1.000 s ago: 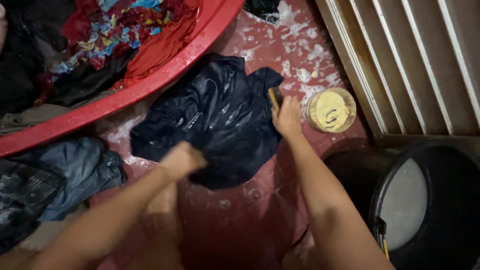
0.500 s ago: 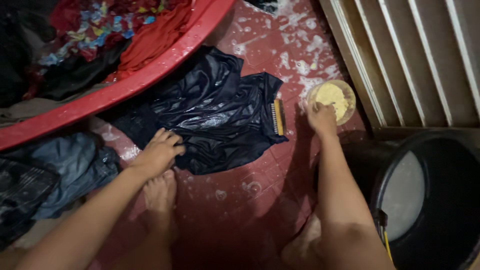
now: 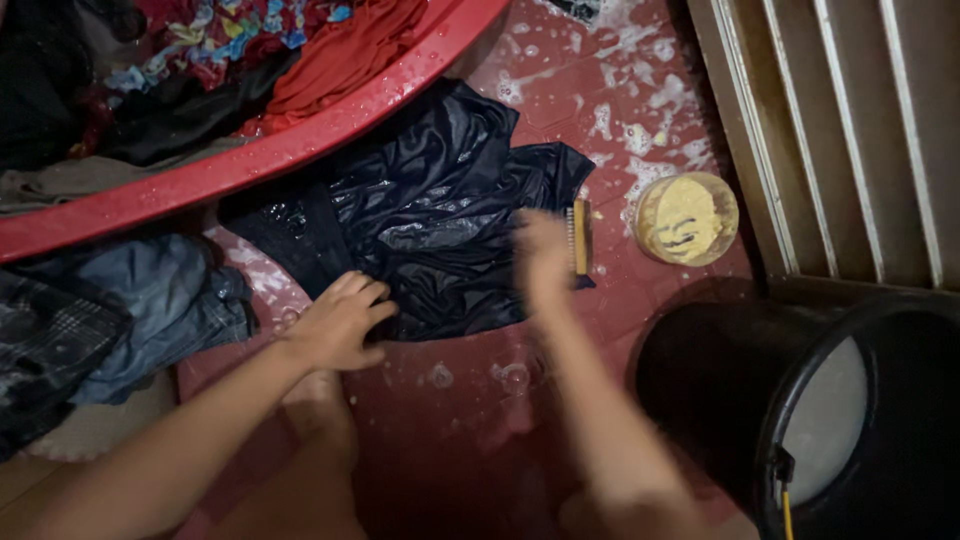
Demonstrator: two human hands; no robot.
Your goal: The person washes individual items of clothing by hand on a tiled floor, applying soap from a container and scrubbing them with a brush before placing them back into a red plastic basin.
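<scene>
The single head-worn camera looked steeply down from above at the wet red floor (image 3: 560,90), close over the person's forearms. It faced forward toward the red basin (image 3: 250,165) along the top edge, with the black bucket (image 3: 850,420) at lower right.

Under my left hand (image 3: 340,322) the wet, glossy garment (image 3: 420,215) is black-navy with pale sheen. The wooden scrub brush (image 3: 578,240) by my right hand (image 3: 540,262) is tan. The round tub of powder (image 3: 686,218) is yellow, the tiled floor (image 3: 470,420) dark red with white suds. The wide plastic basin (image 3: 250,160) is red, holding red cloth (image 3: 340,55) and a multicoloured print (image 3: 235,30). Crumpled denim (image 3: 165,295) is blue; the bucket (image 3: 850,420) is black.
</scene>
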